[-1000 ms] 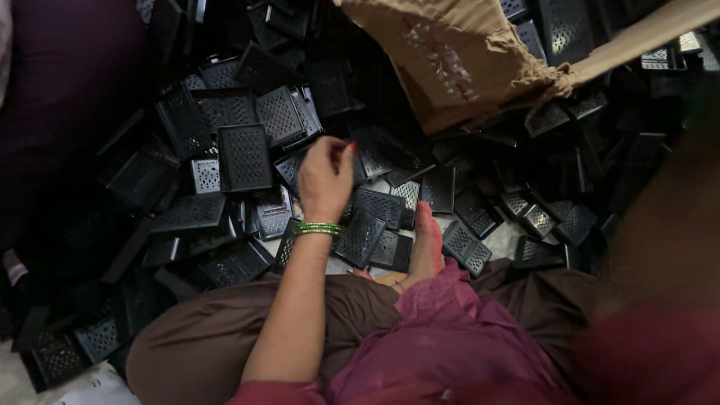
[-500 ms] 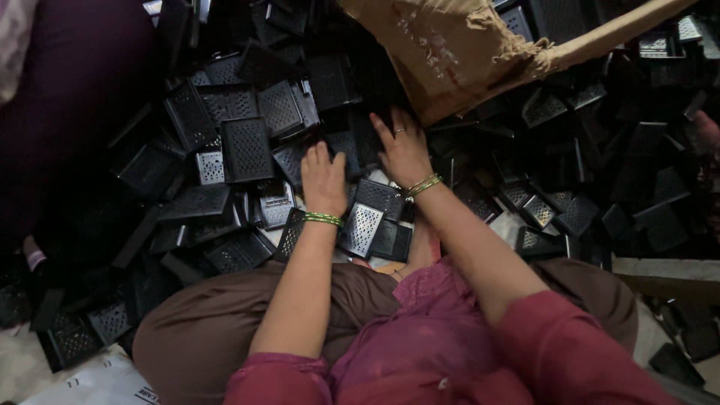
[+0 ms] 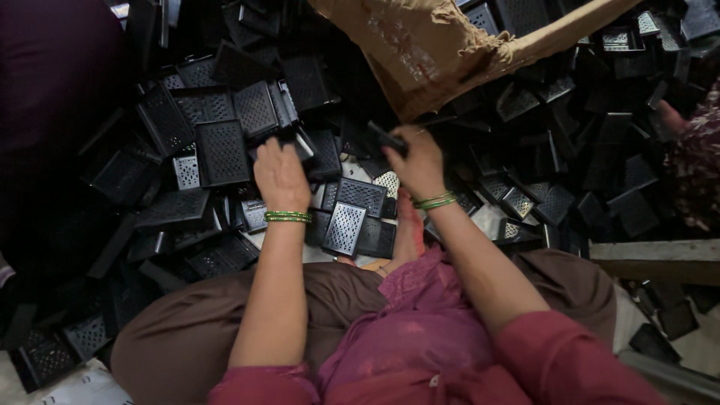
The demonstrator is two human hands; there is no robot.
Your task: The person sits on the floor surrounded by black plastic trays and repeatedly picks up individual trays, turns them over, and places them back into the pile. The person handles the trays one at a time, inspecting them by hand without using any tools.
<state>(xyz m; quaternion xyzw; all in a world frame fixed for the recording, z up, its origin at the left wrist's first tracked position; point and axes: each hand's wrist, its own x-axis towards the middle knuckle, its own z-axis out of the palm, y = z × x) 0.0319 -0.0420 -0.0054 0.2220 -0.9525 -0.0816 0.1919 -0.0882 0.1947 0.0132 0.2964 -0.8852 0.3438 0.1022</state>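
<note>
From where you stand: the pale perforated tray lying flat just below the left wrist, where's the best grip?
Take the perforated tray by its two long edges, coming straight down from above. It lies flat on top of the pile, long sides exposed; the left hand is nearest.

Two hands, left [image 3: 281,176] and right [image 3: 420,161], each wrist with green bangles [image 3: 288,217]; one torn brown cardboard box [image 3: 435,45]; black perforated plastic trays [image 3: 222,152], far too many heaped together to count exactly
</note>
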